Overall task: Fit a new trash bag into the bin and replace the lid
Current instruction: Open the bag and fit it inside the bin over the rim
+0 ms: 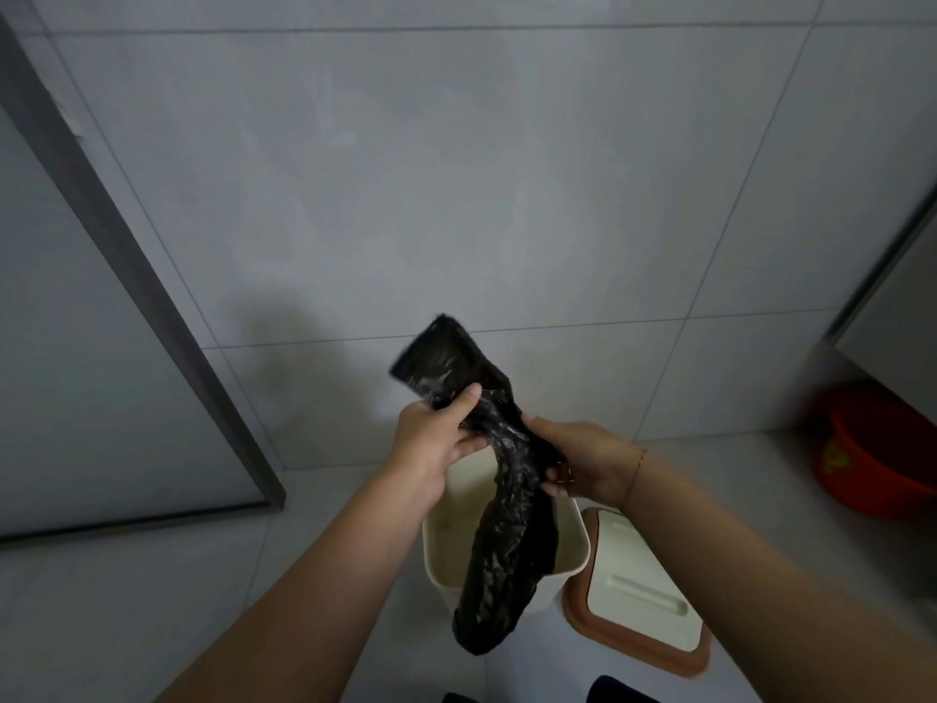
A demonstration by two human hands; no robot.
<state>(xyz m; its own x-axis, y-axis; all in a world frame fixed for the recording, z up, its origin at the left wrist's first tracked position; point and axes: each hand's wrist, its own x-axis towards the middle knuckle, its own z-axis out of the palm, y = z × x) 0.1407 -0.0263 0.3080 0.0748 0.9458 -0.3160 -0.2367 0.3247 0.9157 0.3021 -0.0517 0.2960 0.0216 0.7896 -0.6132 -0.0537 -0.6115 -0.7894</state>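
Observation:
A black trash bag, crumpled into a long strip, hangs in front of me over the open cream bin. My left hand grips its upper part, with the flat top end sticking up past the thumb. My right hand holds the bag just to the right, at about the same height. The bag's lower end dangles past the bin's near rim. The bin's lid, cream with a brown rim, lies on the floor right of the bin.
A red plastic basin sits on the floor at the far right. A grey tiled wall stands behind the bin. A dark-framed door or panel fills the left side. Pale floor tiles surround the bin.

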